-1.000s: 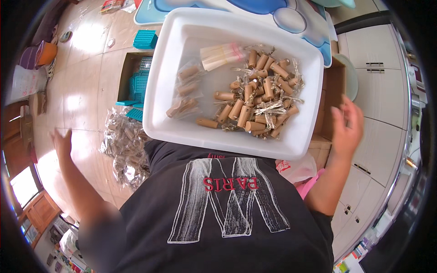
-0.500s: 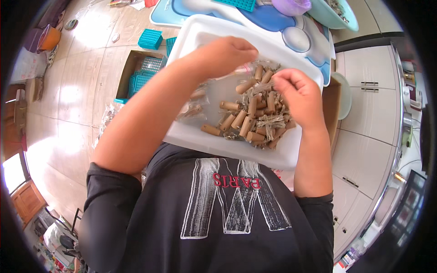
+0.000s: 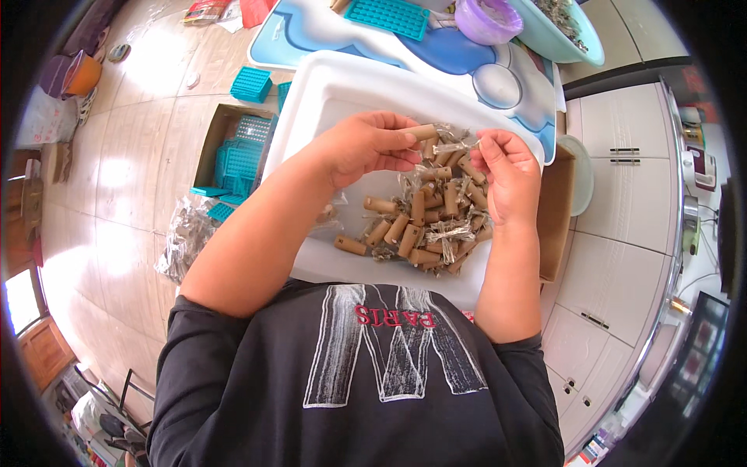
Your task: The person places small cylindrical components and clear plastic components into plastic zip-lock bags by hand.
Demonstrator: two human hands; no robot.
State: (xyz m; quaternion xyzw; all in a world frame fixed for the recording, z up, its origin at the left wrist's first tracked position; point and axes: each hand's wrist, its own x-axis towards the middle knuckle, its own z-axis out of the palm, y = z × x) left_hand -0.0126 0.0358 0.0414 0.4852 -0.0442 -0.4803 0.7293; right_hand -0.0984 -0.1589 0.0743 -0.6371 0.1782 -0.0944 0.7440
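One matte brown cyl. (image 3: 422,132), smooth, cork-like & straight-sided, is up over the far side of the tub, its near end in the L hand (image 3: 372,148): thumb & index pinch it, other fingers loosely curled below. Thin shiny strand bundle (image 3: 457,146) lies just R of it; R hand (image 3: 507,167) has thumb & index pressed together on the bundle's R end, rest of fingers bent. Under both hands, a heap of similar cyls. (image 3: 418,208) w/ tangled, glinting strands; well over a dozen, exact no. can't be told b/c of overlap. All this sits in 1 white tub (image 3: 303,97), smooth plastic, rounded corners; L forearm blocks much of its L side, where a clear crinkly bag (image 3: 327,216) partly shows. Beyond: blue-&-white tabletop (image 3: 331,47) w/ 1 teal gridded tray (image 3: 387,17), 1 translucent purple bowl (image 3: 489,22), 1 pale teal basin (image 3: 554,35) w/ more strands. To L, 1 cardboard box (image 3: 208,140) w/ teal plastic baskets (image 3: 237,163), approx. count only, stacked; shiny plastic-wrapped pile (image 3: 185,233) on tiled floor (image 3: 128,163). To R, another cardboard box (image 3: 558,218), then white cabinets (image 3: 630,124).
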